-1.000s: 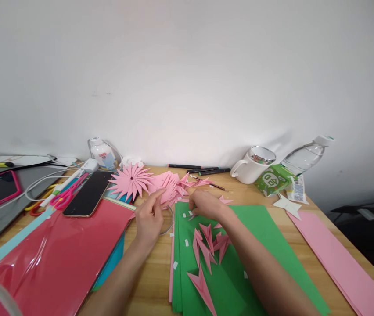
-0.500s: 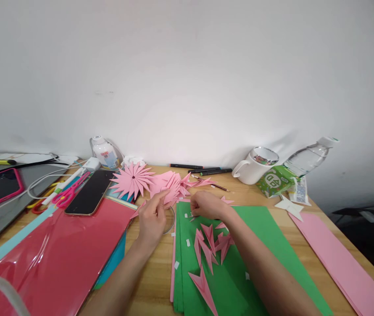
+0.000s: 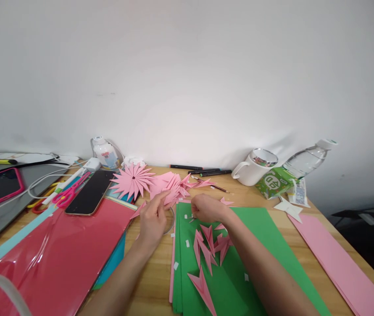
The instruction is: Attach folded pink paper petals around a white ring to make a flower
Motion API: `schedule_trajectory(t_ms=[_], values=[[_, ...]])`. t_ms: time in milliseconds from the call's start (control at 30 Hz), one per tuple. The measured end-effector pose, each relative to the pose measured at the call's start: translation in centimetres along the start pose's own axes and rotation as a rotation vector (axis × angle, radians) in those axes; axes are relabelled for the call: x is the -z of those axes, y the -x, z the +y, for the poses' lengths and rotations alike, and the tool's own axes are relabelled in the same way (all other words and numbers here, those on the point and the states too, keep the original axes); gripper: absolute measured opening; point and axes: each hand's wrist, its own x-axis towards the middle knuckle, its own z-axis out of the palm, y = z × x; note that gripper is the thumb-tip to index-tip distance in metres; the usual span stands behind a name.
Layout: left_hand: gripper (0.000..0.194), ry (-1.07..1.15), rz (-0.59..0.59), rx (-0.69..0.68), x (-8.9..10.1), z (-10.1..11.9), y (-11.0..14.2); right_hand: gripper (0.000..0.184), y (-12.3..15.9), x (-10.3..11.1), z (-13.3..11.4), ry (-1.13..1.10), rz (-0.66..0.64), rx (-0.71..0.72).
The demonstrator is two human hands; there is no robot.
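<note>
My left hand (image 3: 153, 217) is closed in a pinch above the wooden table, beside a ring-shaped roll of clear tape (image 3: 170, 220). What its fingertips hold, if anything, is too small to make out. My right hand (image 3: 208, 207) is closed, low over the far left part of a stack of green paper (image 3: 256, 224). Small greyish pointed tips (image 3: 192, 218) show below its fingers; the rest is hidden. Folded pink paper pieces (image 3: 203, 285) lie on the green sheets, with small white scraps (image 3: 187, 243) near the left edge. Beyond my hands sits a pink pleated paper star (image 3: 133, 178).
On the left are a red plastic-covered folder (image 3: 58, 250), a black phone (image 3: 90, 193) and pink scissors (image 3: 70, 193). Black markers (image 3: 203, 171) lie by the wall. A white mug (image 3: 253, 169), green box (image 3: 274, 182), tilted water bottle (image 3: 308, 159) and pink strips (image 3: 341, 263) are at right.
The whole view has shifted slightly. My right hand has turned a little, its fingers curled more downward, and the greyish tips show more plainly. My left hand stays nearly in place.
</note>
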Motion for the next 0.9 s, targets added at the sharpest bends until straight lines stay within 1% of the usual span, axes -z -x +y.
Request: schedule_trajectory(t_ms=[133,300,500,633,767,900], values=[[0.029,0.009,-0.004,0.017,0.0,-0.1,0.1,0.024,0.1,0.0,-0.1,0.023,0.0,0.006],[0.028,0.001,-0.004,0.033,-0.2,-0.4,0.2,0.022,0.3,0.0,0.1,0.031,-0.012,0.032],[0.031,-0.002,-0.026,-0.009,-0.3,-0.5,0.3,0.024,0.6,0.3,-0.2,0.047,-0.018,0.076],[0.032,0.014,-0.018,-0.018,-0.5,-0.6,0.4,0.025,0.7,0.5,-0.7,0.044,-0.024,0.087],[0.031,0.017,-0.017,0.001,-0.5,-0.6,0.3,0.023,0.9,0.5,-1.0,0.004,-0.023,0.086],[0.029,0.023,-0.009,-0.001,-0.5,-0.6,0.3,0.021,0.9,0.1,-0.6,-0.103,0.028,0.094]])
